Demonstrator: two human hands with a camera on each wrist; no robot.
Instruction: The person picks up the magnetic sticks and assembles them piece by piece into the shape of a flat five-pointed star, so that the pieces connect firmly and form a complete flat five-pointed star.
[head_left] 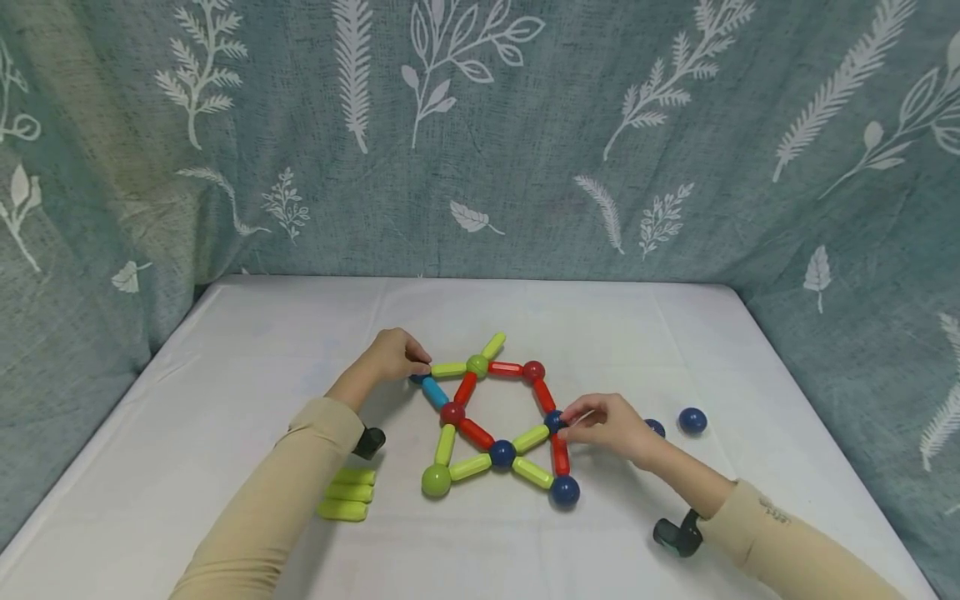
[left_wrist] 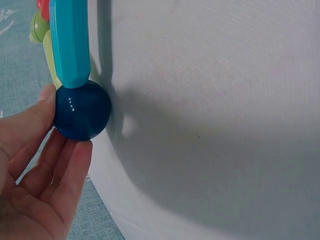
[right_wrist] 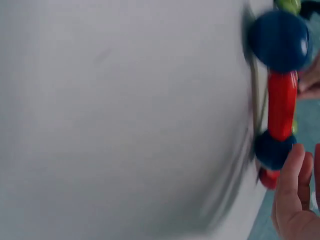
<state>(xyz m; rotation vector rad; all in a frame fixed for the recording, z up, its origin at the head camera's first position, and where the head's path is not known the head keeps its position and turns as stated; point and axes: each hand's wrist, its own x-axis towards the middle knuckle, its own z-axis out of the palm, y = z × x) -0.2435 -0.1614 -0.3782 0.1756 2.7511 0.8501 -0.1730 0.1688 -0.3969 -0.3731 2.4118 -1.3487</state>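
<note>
Colored rods and balls form a joined figure on the white table. At its far left corner, my left hand (head_left: 395, 356) pinches a dark blue ball (left_wrist: 82, 111) between thumb and fingertips. A light blue rod (left_wrist: 70, 42) and a yellow-green rod (head_left: 448, 369) meet that ball. My right hand (head_left: 609, 427) is at the right side, its fingertips by another dark blue ball (head_left: 555, 422). In the right wrist view its fingers look fairly straight and apart, at that ball's edge. A red rod (right_wrist: 282, 105) links this ball to the near right blue ball (head_left: 565, 492).
Loose yellow-green rods (head_left: 345, 494) lie beside the left forearm. Two spare blue balls, one bare in view (head_left: 692, 421) and one partly behind the right hand (head_left: 655, 427), rest at the right. A patterned curtain (head_left: 480, 142) hangs behind the table (head_left: 480, 550).
</note>
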